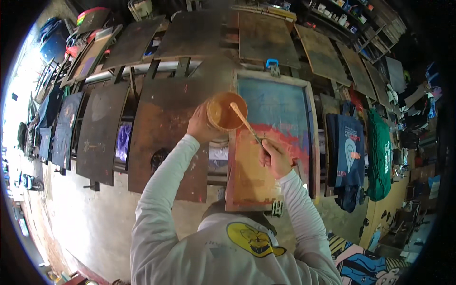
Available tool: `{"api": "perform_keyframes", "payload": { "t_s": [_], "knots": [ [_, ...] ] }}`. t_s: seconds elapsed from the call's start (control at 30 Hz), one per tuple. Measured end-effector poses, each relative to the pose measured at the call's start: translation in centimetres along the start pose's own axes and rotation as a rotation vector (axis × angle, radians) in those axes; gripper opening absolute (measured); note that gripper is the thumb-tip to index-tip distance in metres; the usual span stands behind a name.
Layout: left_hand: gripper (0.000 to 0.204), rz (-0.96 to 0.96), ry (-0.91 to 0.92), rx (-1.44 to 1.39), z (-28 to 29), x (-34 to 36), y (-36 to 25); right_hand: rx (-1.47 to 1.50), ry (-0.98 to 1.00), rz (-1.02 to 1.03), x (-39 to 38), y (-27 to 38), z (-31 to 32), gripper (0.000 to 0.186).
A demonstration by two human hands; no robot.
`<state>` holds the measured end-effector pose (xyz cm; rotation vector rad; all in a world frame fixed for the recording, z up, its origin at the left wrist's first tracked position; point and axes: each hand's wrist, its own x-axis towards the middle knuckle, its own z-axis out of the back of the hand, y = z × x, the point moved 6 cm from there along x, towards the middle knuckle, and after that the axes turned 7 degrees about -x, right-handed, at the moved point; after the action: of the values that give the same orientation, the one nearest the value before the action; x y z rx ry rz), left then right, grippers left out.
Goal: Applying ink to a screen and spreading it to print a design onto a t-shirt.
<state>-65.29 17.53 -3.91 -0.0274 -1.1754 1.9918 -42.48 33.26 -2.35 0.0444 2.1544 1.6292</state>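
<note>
Right hand (pixel 276 157) pinching stick (pixel 246 123); long axis slants up-left, coated tip across mouth of tub (pixel 218 114), inside contact hard to judge. Left hand (pixel 199 125), nearer tub, curled round its left side. Framed screen (pixel 271 103) beneath.

left hand (pixel 197 125) cupped, right hand (pixel 278 160) curled, both forward.
</note>
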Motion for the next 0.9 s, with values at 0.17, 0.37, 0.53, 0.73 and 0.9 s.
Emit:
{"api": "perform_keyframes", "payload": {
  "t_s": [0.17,0.37,0.53,0.73,0.9],
  "knots": [
    [0.117,0.031,0.009,-0.088,-1.0,0.2,-0.9,-0.074,-0.041,0.036,-1.0,1.8,1.2,0.037],
    [0.11,-0.018,-0.035,-0.091,-1.5,-0.2,-2.7,-0.138,-0.017,-0.046,-0.9,0.5,3.4,0.036],
    [0.112,0.025,0.013,-0.095,-2.8,-1.4,-2.8,-0.023,-0.054,-0.012,-2.5,2.0,2.7,0.039],
    [0.115,0.072,0.029,-0.151,-4.9,-3.6,-2.1,0.021,-0.024,-0.012,-4.3,1.5,3.1,0.036],
    [0.116,0.121,-0.01,-0.157,-5.1,-4.5,-2.7,-0.264,-0.091,-0.078,-4.3,-3.0,3.9,0.034]
  ]
}}
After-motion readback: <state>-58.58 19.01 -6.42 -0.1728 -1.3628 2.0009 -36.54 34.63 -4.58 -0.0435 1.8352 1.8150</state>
